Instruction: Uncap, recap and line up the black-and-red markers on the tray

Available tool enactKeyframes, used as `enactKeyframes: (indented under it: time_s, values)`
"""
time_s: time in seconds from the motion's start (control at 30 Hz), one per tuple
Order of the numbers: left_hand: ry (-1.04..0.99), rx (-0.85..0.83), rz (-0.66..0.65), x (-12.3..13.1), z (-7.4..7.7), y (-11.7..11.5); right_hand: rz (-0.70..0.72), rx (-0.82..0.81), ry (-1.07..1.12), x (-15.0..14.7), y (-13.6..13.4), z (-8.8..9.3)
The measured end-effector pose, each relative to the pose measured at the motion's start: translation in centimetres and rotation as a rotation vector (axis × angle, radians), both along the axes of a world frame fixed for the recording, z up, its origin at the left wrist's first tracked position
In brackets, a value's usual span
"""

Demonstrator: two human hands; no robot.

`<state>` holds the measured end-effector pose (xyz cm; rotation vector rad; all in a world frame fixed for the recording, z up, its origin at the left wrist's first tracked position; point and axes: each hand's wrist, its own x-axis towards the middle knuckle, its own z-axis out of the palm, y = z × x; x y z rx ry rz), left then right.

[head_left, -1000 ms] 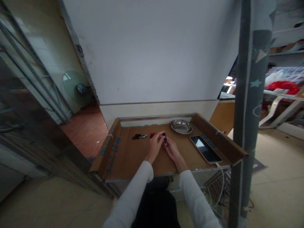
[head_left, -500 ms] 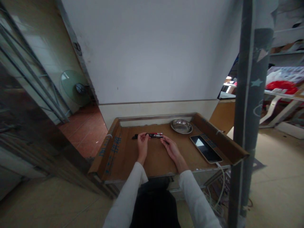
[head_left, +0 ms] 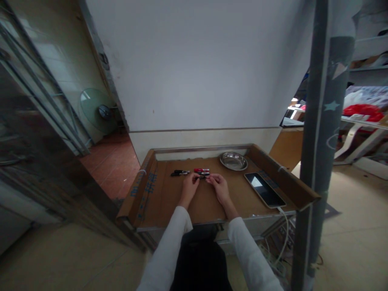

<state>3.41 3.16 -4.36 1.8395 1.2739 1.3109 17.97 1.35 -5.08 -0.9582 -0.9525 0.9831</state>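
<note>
Left hand (head_left: pixel 189 186) and right hand (head_left: pixel 220 185) pinch opposite ends of a slim black marker pen (head_left: pixel 202 176) near the brown cardboard tabletop's (head_left: pixel 169 199) far edge. We judge that this two-ended grip suits working its cap.

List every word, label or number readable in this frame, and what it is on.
Left flap of the cardboard tray: blue printed characters, too blurred to read.
Pens lying on it: labels too small to read.
Pen pinched between left hand and right hand: nothing legible.
Phone: no readable text on screen.
</note>
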Motion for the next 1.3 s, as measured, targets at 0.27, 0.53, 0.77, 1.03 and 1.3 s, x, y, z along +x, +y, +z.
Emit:
enactKeyframes:
  time_s: [0.27,0.53,0.77,1.03,1.3]
  values:
    - [0.037,0.078,0.119,-0.1,-0.6,0.8,0.064,0.195,-0.891,-1.2,0.2,0.3]
    - [0.099,0.130,0.097,-0.3,-0.9,-0.3,-0.126,0.164,-1.172,-0.3,-1.3,0.2]
    - [0.245,0.068,-0.031,-0.1,-0.9,-0.9,-0.364,-0.077,-1.324,0.1,-1.9,0.4]
    - [0.380,0.107,0.037,0.9,-0.1,-0.4,-0.387,-0.054,-1.344,0.1,-0.4,0.5]
    - [0.407,0.135,0.086,1.0,0.7,-0.1,-0.465,-0.143,-1.438,-0.1,-0.1,0.9]
